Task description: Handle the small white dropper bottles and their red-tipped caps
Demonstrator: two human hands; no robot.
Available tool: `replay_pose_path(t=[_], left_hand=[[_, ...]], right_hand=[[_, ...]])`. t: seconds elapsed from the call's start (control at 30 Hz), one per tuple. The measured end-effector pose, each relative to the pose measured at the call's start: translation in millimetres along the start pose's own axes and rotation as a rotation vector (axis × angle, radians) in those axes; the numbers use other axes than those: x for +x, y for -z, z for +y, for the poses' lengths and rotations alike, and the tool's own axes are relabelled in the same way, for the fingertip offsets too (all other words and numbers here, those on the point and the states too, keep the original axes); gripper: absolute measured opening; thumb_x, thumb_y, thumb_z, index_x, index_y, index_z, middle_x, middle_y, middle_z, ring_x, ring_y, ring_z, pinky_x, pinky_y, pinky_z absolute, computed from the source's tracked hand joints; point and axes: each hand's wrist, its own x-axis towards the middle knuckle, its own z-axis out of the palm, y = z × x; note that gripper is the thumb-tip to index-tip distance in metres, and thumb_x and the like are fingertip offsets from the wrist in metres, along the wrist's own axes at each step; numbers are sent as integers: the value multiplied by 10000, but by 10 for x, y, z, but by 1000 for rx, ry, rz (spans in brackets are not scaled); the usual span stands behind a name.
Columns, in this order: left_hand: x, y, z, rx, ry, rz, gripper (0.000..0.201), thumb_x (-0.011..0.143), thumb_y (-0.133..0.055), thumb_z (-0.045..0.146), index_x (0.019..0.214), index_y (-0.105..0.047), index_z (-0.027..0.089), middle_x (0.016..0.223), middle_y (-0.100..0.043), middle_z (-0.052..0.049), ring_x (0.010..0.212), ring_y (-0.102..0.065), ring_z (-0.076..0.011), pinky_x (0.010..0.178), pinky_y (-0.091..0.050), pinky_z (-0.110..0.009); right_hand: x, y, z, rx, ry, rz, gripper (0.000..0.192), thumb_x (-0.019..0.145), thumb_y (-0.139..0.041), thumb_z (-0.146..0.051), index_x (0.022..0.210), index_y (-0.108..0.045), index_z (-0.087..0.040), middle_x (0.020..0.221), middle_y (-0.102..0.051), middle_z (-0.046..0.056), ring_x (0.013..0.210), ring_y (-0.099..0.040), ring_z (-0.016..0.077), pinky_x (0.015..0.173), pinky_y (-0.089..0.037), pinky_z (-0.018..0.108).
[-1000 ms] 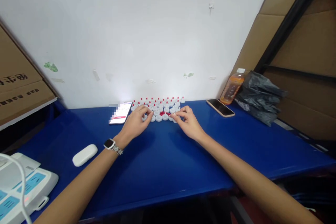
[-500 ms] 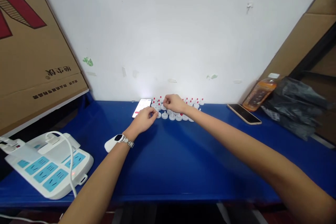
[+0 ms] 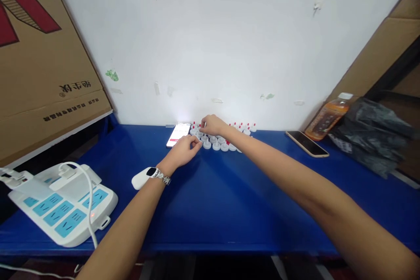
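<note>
Left hand (image 3: 183, 149) has nudged right to the caps (image 3: 223, 138) cluster's near-left edge, fingers pinched, contents unclear; right hand (image 3: 212, 125) fingers curled over the cluster's far-left caps, grip indeterminate, by the lit phone (image 3: 178, 134).

Small workshop or packing corner: blue workbench (image 3: 210, 210), cardboard boxes (image 3: 39, 74) (stacked against wall), power strip (image 3: 62, 210).

Caps (image 3: 226, 145) too small; right hand (image 3: 213, 126) grip contents unclear.
</note>
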Motion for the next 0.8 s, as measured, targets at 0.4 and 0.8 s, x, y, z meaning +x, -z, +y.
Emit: replay_pose_path(t=[0.4,0.8], left_hand=[[-28,-5,-15,-23,-12,93,239,921,-514,386,984,-641,194,939,-583,-44,714,-542,-153,711,-459,-315],[-61,-258,551,-154,-187,116,223,987,-455,365,1037,-607,209,969,-580,-34,788,-544,-149,720,-448,-295]], right_hand=[[-185,42,88,296,36,247,113,816,-615,-269,819,-670,-170,847,-714,49,769,-623,159,709,-439,257],[-1434,-41,278,1388,-204,175,232,802,-637,-374,896,-543,-185,684,-597,-11,560,-579,113,517,-400,218]])
